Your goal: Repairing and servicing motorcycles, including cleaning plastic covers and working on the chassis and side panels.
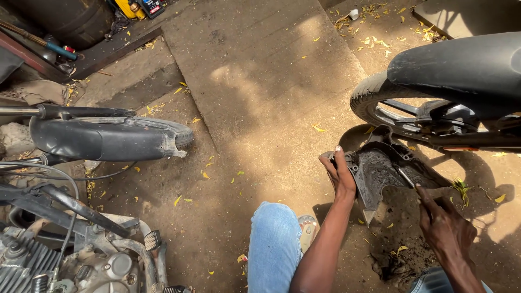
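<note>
On the dusty concrete ground, just in front of the person's knees, lies a black, dirt-caked plastic mudguard panel [382,173], its hollow inner side turned up and its pointed end toward the person. At its left edge the left hand [339,173] is closed over the rim, fingers curled around the edge and thumb up, gripping it firmly. The right hand [442,222] sits at the panel's right side with fingers drawn together around a thin silvery metal tool [404,177], whose tip rests against the grimy inner surface of the panel; whether it is a screwdriver or a spanner cannot be told. A leg in blue jeans [274,244] and a sandalled foot [307,227] show just left of the left forearm. Beyond the panel stands a black motorcycle rear wheel [380,108] under its fender, and well apart to the left is another motorcycle's front tyre with a black mudguard [103,138].
</note>
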